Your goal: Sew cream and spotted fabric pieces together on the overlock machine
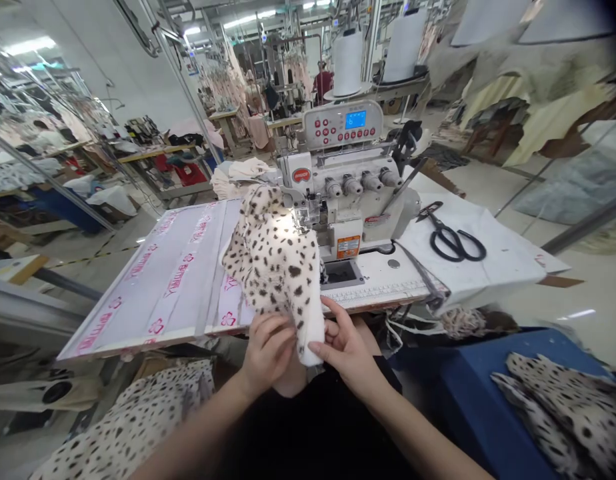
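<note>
White plush fabric with dark spots [275, 267] lies on the sewing machine's table and hangs over its front edge. Its upper part reaches the lit presser foot [301, 225] of the white overlock sewing machine [348, 180]. My left hand [271, 347] has its fingers curled closed on the fabric's lower left side. At the lower right corner, my right hand [345, 343] pinches the fabric's edge between thumb and fingers, with the index finger stretched up along the side.
Black-handled scissors [455, 243] lie on the white covering right of the machine. More spotted fabric rests on a blue surface [488, 400] at lower right, and another spotted pile [153, 407] sits at lower left. Thread cones [348, 63] stand behind the machine.
</note>
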A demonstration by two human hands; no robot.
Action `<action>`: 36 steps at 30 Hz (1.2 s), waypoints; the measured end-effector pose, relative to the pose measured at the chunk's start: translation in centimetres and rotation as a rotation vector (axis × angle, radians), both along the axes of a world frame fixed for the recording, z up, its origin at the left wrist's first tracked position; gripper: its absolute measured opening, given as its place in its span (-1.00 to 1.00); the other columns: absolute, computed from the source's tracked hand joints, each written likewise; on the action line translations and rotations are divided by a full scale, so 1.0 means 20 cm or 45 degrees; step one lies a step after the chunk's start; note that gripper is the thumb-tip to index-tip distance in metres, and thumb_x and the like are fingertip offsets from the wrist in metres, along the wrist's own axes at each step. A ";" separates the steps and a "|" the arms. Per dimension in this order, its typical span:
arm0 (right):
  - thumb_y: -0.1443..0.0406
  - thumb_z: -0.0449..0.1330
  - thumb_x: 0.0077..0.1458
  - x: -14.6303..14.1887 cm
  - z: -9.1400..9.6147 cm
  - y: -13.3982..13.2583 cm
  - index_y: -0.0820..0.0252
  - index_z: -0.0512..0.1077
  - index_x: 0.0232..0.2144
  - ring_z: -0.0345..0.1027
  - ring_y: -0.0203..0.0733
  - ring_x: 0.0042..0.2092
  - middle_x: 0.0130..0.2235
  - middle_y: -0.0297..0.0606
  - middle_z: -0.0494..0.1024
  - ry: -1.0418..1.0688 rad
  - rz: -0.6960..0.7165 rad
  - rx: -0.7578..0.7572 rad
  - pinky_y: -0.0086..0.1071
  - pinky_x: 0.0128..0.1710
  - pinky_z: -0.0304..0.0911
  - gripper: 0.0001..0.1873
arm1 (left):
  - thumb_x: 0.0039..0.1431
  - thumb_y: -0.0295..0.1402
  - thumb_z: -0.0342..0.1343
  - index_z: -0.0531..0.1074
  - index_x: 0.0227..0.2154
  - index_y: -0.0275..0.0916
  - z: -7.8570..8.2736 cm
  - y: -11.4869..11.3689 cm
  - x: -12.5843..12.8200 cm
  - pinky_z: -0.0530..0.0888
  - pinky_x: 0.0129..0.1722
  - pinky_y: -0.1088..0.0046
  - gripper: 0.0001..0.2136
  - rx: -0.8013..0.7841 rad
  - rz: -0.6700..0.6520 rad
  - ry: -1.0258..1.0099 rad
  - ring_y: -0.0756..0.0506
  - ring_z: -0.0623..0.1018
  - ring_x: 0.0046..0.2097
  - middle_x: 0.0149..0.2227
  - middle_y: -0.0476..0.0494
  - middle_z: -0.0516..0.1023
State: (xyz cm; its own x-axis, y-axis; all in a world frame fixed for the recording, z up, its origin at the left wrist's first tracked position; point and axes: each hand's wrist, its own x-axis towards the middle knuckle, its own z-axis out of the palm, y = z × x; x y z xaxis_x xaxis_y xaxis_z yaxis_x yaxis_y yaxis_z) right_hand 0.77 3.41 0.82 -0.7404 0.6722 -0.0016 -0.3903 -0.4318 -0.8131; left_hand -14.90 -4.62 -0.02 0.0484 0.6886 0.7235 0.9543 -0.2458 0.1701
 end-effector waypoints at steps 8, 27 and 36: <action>0.24 0.27 -0.10 0.04 0.00 0.00 0.23 0.44 -0.35 0.31 -0.29 -0.33 -0.36 -0.31 0.46 -0.161 0.037 0.086 -0.41 -0.30 0.23 -0.78 | 0.04 -0.46 0.02 0.28 -0.14 -0.27 0.01 0.04 0.01 0.33 -0.08 0.12 -0.73 0.096 -0.146 0.023 -0.20 0.32 -0.03 -0.16 -0.25 0.37; 0.21 -0.01 0.16 0.15 0.12 -0.11 0.25 0.29 -0.57 0.15 -0.41 -0.54 -0.56 -0.37 0.27 -0.518 -0.045 0.661 -0.54 -0.57 0.10 -0.67 | 0.08 -0.62 0.00 0.36 -0.20 -0.37 0.29 -0.05 0.15 0.35 -0.14 0.21 -0.79 -0.205 -0.344 0.090 -0.12 0.36 -0.17 -0.30 -0.20 0.46; 0.18 -0.02 0.15 0.15 0.10 -0.11 0.27 0.31 -0.56 0.13 -0.41 -0.59 -0.61 -0.39 0.26 -0.494 0.022 0.482 -0.52 -0.58 0.06 -0.65 | 0.08 -0.59 0.02 0.39 -0.28 -0.30 0.33 -0.04 0.18 0.24 -0.05 0.26 -0.84 -0.175 -0.347 0.101 -0.06 0.40 -0.21 -0.36 -0.07 0.49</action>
